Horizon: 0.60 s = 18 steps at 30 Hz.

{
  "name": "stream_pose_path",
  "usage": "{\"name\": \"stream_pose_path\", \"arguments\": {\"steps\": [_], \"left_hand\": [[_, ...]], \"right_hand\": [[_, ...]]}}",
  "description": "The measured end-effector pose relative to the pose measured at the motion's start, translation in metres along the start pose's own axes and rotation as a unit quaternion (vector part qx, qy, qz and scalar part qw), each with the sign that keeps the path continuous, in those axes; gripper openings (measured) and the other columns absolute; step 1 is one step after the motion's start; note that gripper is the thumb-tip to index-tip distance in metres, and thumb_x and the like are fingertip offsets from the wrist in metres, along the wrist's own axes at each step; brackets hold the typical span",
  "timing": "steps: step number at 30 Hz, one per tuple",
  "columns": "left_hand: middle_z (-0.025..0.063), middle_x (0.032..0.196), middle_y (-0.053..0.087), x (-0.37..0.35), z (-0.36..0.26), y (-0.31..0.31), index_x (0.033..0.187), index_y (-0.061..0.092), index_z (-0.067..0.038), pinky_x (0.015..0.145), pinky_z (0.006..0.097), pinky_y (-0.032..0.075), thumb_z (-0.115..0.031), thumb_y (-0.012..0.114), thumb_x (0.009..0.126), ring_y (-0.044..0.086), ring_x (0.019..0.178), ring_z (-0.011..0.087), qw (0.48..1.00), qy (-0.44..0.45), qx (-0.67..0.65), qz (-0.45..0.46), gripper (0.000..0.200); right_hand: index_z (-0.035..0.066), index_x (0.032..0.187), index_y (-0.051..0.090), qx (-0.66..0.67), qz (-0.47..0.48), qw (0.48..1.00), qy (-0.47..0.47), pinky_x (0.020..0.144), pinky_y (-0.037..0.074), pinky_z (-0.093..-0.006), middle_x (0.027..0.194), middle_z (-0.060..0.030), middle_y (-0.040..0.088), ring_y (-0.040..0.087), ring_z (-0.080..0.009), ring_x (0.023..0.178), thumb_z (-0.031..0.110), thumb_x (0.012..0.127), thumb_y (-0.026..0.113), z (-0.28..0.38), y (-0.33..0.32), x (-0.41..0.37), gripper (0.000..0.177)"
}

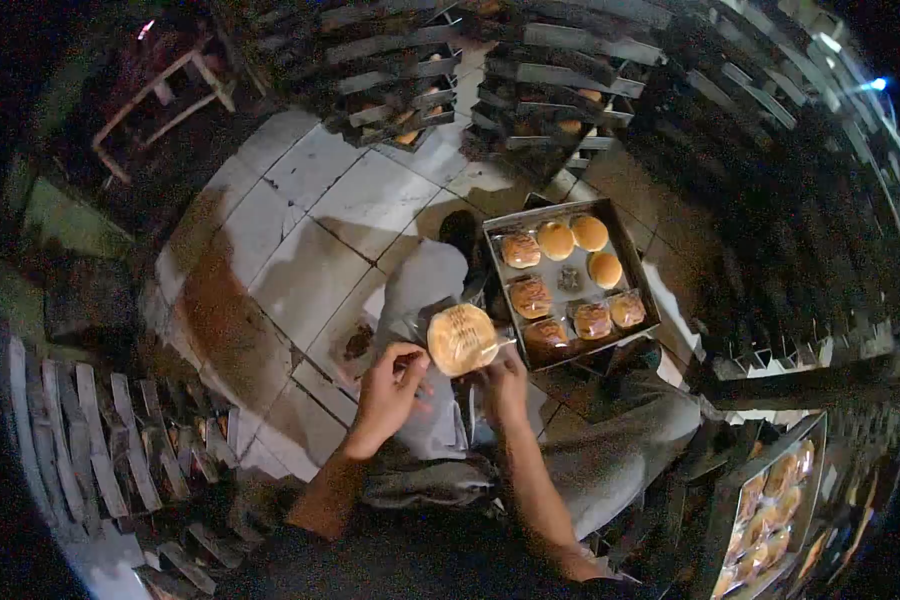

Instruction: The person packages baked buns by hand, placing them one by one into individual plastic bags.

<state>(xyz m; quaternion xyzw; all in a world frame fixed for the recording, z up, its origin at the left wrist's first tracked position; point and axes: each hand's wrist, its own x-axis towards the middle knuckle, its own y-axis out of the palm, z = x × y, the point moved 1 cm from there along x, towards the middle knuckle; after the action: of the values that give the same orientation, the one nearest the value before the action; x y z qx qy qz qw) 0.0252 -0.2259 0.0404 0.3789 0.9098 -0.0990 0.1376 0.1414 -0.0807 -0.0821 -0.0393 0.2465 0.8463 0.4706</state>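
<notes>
A round golden bun (pixel 462 338) in a clear wrapper with dark printed lines is in front of me, above my lap. My right hand (pixel 503 388) is closed on its lower right side, where a shiny bit of wrapper sticks out. Close to the bun's left edge is my left hand (pixel 390 393), thumb and forefinger drawn together in a pinch. Whatever is between those fingertips is too small to make out. To the right, a dark-rimmed square tray (pixel 653 290) holds several buns, some in printed wrappers and others showing no print.
Another tray of wrapped buns (pixel 770 515) stands at lower right. Slatted racks (pixel 100 430) rise at left, with more racks (pixel 570 75) at the back holding some buns. Pale floor tiles (pixel 315 160) extend ahead. A wooden frame (pixel 160 90) is at upper left.
</notes>
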Motion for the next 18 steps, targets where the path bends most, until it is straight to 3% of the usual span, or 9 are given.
{"name": "stream_pose_path", "arguments": {"steps": [1, 3, 4, 6, 11, 13, 14, 17, 18], "left_hand": [[0.0099, 0.100, 0.061, 0.005, 0.002, 0.005, 0.120, 0.051, 0.000, 0.052, 0.0300, 0.059, -0.020, 0.060, 0.102, 0.066, 0.074, 0.0159, 1.000, 0.002, 0.004, 0.007, 0.028], [0.0096, 0.106, 0.060, 0.018, 0.002, 0.015, 0.119, 0.052, 0.000, 0.057, 0.0309, 0.061, -0.018, 0.060, 0.102, 0.067, 0.086, 0.0161, 0.996, 0.083, -0.005, 0.013, 0.026], [0.0091, 0.109, 0.059, 0.022, -0.002, 0.018, 0.118, 0.052, 0.000, 0.060, 0.0310, 0.061, -0.018, 0.060, 0.102, 0.065, 0.096, 0.0160, 0.998, 0.063, 0.005, 0.027, 0.026], [0.0095, 0.112, 0.059, 0.028, -0.009, 0.022, 0.121, 0.052, 0.001, 0.062, 0.0313, 0.061, -0.018, 0.062, 0.101, 0.065, 0.098, 0.0163, 0.998, 0.040, -0.049, 0.025, 0.029], [0.0113, 0.121, 0.058, 0.034, -0.027, 0.015, 0.128, 0.051, 0.001, 0.075, 0.0311, 0.061, -0.018, 0.068, 0.097, 0.063, 0.103, 0.0170, 0.977, 0.014, -0.207, 0.042, 0.041], [0.0113, 0.123, 0.059, 0.040, -0.024, 0.014, 0.130, 0.053, 0.000, 0.089, 0.0309, 0.055, -0.014, 0.073, 0.093, 0.062, 0.105, 0.0174, 0.987, 0.063, -0.146, 0.040, 0.045], [0.0113, 0.123, 0.059, 0.041, -0.026, 0.015, 0.130, 0.053, 0.000, 0.089, 0.0309, 0.055, -0.014, 0.073, 0.093, 0.062, 0.105, 0.0174, 0.985, 0.060, -0.153, 0.044, 0.045], [0.0098, 0.119, 0.061, 0.044, -0.033, 0.012, 0.123, 0.058, 0.000, 0.096, 0.0297, 0.050, -0.009, 0.075, 0.090, 0.062, 0.105, 0.0164, 0.968, 0.077, -0.237, 0.009, 0.038], [0.0099, 0.119, 0.062, 0.047, -0.031, 0.006, 0.117, 0.060, 0.000, 0.096, 0.0298, 0.050, -0.007, 0.076, 0.089, 0.062, 0.104, 0.0161, 0.970, 0.087, -0.225, 0.018, 0.034]], "right_hand": [[-0.003, 0.122, 0.059, 0.006, -0.010, 1.000, 0.014, 0.082, 0.056, -0.0352, 0.108, -0.0124, 0.067, 0.068, -0.0227, 0.096, 0.007, 0.097, 0.055, 0.009, -0.006, 0.000, 0.027], [-0.002, 0.122, 0.059, -0.077, -0.003, 0.994, -0.073, 0.089, 0.053, -0.0338, 0.116, -0.0104, 0.066, 0.064, -0.0196, 0.104, 0.007, 0.098, 0.054, 0.033, -0.006, -0.002, 0.026], [-0.002, 0.122, 0.059, -0.077, -0.008, 0.994, -0.074, 0.089, 0.053, -0.0338, 0.116, -0.0104, 0.066, 0.064, -0.0196, 0.104, 0.007, 0.098, 0.054, 0.033, -0.011, -0.003, 0.026], [-0.007, 0.136, 0.053, -0.140, -0.002, 0.986, -0.093, 0.104, 0.044, -0.0337, 0.132, -0.0155, 0.062, 0.057, -0.0240, 0.120, 0.007, 0.093, 0.065, 0.035, -0.017, 0.002, 0.047], [-0.004, 0.131, 0.058, -0.092, 0.029, 0.991, -0.098, 0.099, 0.045, -0.0310, 0.122, -0.0121, 0.065, 0.058, -0.0190, 0.113, 0.015, 0.097, 0.064, 0.109, 0.005, -0.032, 0.039], [-0.002, 0.125, 0.060, -0.171, -0.026, 0.979, -0.112, 0.092, 0.047, -0.0285, 0.113, -0.0083, 0.066, 0.059, -0.0152, 0.102, 0.016, 0.098, 0.064, 0.120, 0.010, -0.038, 0.032], [-0.003, 0.117, 0.062, -0.203, -0.065, 0.960, -0.181, 0.086, 0.048, -0.0265, 0.105, -0.0052, 0.066, 0.058, -0.0122, 0.094, 0.013, 0.098, 0.065, 0.129, 0.019, -0.042, 0.026], [-0.002, 0.106, 0.064, -0.246, -0.128, 0.925, -0.260, 0.079, 0.050, -0.0285, 0.095, -0.0033, 0.067, 0.060, -0.0107, 0.087, 0.012, 0.099, 0.065, 0.137, 0.026, -0.045, 0.016], [-0.001, 0.098, 0.064, -0.194, -0.120, 0.950, -0.212, 0.080, 0.049, -0.0269, 0.093, -0.0026, 0.067, 0.061, -0.0098, 0.087, 0.009, 0.096, 0.069, 0.148, 0.036, -0.051, 0.012]]}}
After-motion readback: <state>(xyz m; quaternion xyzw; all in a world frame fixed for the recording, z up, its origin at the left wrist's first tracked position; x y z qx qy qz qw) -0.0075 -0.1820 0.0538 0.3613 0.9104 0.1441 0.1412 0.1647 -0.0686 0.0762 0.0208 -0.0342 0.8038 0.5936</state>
